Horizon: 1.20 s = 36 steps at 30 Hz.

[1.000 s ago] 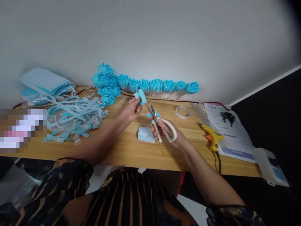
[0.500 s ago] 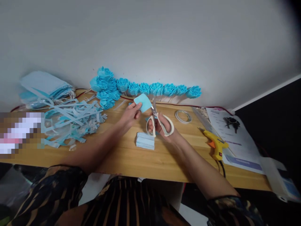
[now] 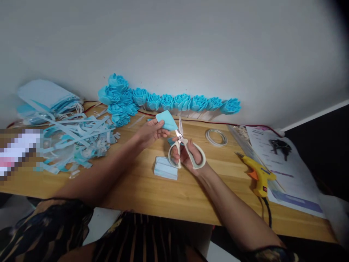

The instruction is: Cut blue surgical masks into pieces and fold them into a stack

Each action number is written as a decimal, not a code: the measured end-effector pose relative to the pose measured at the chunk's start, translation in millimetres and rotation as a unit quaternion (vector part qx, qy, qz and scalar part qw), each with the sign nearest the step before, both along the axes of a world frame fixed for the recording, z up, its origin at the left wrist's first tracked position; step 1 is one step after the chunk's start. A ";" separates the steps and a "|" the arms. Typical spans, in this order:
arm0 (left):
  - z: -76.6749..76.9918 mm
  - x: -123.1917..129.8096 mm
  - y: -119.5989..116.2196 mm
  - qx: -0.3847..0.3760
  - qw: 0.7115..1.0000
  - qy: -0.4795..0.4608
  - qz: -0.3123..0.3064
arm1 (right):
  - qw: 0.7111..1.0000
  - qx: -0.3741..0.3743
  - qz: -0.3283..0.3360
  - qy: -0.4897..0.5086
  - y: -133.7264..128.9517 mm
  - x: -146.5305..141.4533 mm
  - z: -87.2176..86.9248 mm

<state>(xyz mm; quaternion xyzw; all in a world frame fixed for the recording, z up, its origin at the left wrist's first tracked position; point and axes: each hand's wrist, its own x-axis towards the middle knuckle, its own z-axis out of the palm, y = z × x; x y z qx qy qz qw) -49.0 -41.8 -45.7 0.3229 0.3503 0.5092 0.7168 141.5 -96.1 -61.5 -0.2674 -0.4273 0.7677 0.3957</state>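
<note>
Pinched in my left hand [image 3: 152,131] is a small blue fabric piece [image 3: 167,120] with rounded edges. My right hand [image 3: 188,153] grips a pair of scissors [image 3: 180,136] by its white handles. The scissor blades are apart, and their lower part is at the right corner of the blue piece. Below, on the table, lies a small stack of pale blue cut pieces [image 3: 165,168]. Another bit of blue material [image 3: 171,141] shows partly behind my right hand.
Blue fabric flowers [image 3: 182,102] line the wall. At left are a heap of cut strips [image 3: 81,138] and a stack of face masks [image 3: 46,96]. To the right lie a tape roll [image 3: 216,137], a yellow glue gun [image 3: 257,173], printed paper [image 3: 294,182] and keys [image 3: 280,147].
The scissor blades have spread wider, and the scissors sit slightly lower. The blue piece has tilted a little in my left hand. The view has shifted slightly.
</note>
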 end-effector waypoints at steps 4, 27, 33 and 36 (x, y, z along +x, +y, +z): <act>0.4 -0.5 -0.3 0.033 0.999 -0.006 -0.010 | 0.999 -0.017 0.011 0.033 -1.4 -0.5 -2.6; -10.4 5.1 0.0 0.062 0.997 -0.045 0.010 | 0.999 0.016 0.008 0.037 -8.0 -4.7 4.2; -10.9 3.2 0.2 0.064 0.998 -0.027 -0.005 | 0.999 0.034 0.014 0.028 -8.9 -5.1 3.4; -9.3 3.3 -0.1 0.062 0.997 -0.035 0.012 | 0.999 0.027 0.019 0.022 -9.6 -4.9 3.3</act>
